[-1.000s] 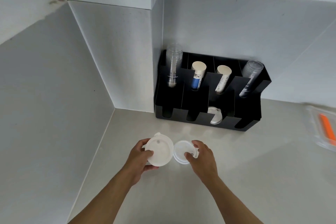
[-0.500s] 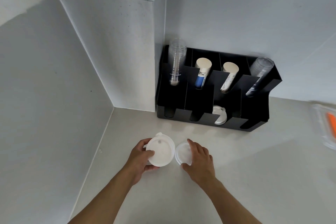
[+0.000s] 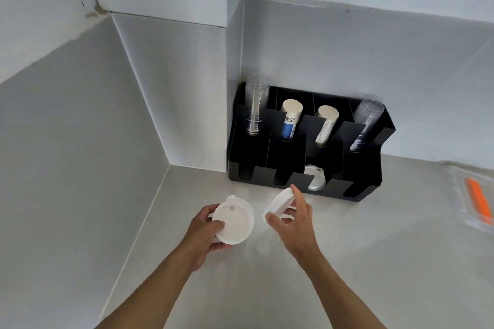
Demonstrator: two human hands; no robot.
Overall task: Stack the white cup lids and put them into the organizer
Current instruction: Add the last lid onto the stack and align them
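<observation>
White lid (image 3: 278, 202) pinched tilted in right hand (image 3: 295, 219), just right of lid stack (image 3: 235, 222) gripped by left hand (image 3: 203, 230).

Ahead of the right hand (image 3: 292, 222), the black organizer (image 3: 304, 147) stands against the back wall, blocking any reach beyond it. Its front slots are open toward the hands; the one straight ahead of the right hand already holds a white lid (image 3: 315, 181), while the slots to either side look empty. Left of the left hand (image 3: 205, 230), the side wall (image 3: 66, 168) closes in. The counter (image 3: 240, 288) beneath and right of the right hand lies bare up to a clear tray (image 3: 475, 200) far right.
</observation>
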